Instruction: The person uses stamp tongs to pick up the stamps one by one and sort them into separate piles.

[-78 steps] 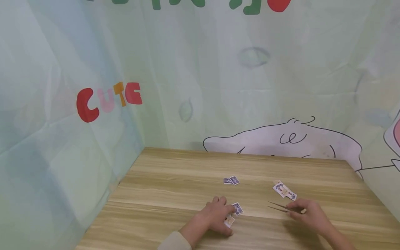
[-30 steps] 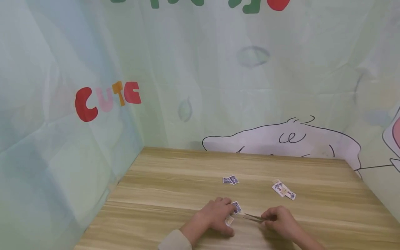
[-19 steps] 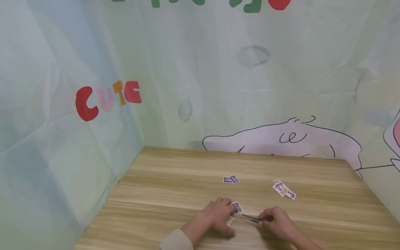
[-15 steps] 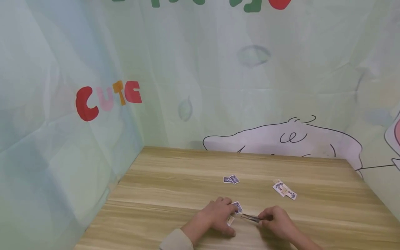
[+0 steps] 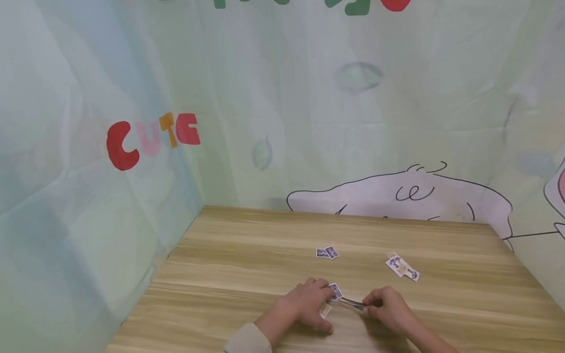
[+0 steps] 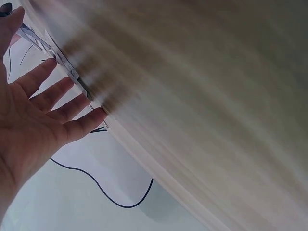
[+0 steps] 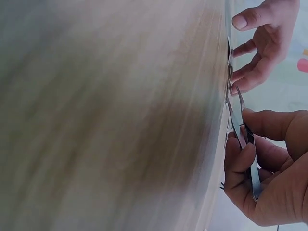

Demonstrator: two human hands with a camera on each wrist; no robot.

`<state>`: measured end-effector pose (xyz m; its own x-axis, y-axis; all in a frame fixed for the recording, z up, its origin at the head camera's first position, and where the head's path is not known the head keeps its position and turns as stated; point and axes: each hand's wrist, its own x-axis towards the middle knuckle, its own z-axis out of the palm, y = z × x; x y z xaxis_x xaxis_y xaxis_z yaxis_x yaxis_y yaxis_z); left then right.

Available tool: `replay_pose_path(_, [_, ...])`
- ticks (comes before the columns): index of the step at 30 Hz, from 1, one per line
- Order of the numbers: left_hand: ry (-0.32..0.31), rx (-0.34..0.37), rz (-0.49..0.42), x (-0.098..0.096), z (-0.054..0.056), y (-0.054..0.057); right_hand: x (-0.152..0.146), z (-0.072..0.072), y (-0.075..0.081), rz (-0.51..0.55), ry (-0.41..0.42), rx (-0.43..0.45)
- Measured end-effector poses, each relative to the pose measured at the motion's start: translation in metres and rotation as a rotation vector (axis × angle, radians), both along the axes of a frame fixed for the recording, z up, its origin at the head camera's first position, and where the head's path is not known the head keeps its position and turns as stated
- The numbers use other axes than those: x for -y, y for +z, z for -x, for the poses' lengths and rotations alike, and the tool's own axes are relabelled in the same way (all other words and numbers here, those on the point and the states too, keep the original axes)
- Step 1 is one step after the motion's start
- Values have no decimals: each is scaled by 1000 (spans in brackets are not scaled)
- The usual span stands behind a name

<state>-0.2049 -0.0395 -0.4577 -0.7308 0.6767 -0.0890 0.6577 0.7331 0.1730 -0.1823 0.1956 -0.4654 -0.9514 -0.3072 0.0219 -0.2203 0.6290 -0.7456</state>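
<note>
My right hand (image 5: pixel 390 310) grips metal tweezers (image 5: pixel 352 303) between thumb and fingers. The tips reach the lower right corner of a small purple picture card (image 5: pixel 337 291); whether they grasp it, I cannot tell. In the right wrist view the two arms of the tweezers (image 7: pixel 236 120) stand slightly apart at the tips. My left hand (image 5: pixel 305 305) is spread over the cards, its index fingertip at the purple card's left side. Beside its thumb shows part of a cream card (image 5: pixel 325 310), partly covered by the hand. In the left wrist view the left hand's fingers (image 6: pixel 53 91) are extended, fingertips against the tabletop.
Two overlapping purple cards (image 5: pixel 326 252) lie farther back on the wooden table (image 5: pixel 247 250). Several pale picture cards (image 5: pixel 402 267) overlap at the right. A printed cloth backdrop (image 5: pixel 265 98) rises behind the table and along its left side.
My right hand has come left from near the pale cards, bringing the tweezers' tips to the purple card. The tweezers' arms have closed closer together. My left hand has stayed in nearly the same place.
</note>
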Motion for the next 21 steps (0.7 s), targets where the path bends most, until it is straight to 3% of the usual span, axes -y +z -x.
replay_pose_path(11, [-19,-10,-5,1,0,-1,5,4,-4,53,-62,0])
replay_pose_path(21, [-19,0,-12,2,-1,0,7,5,-2,16,-73,-27])
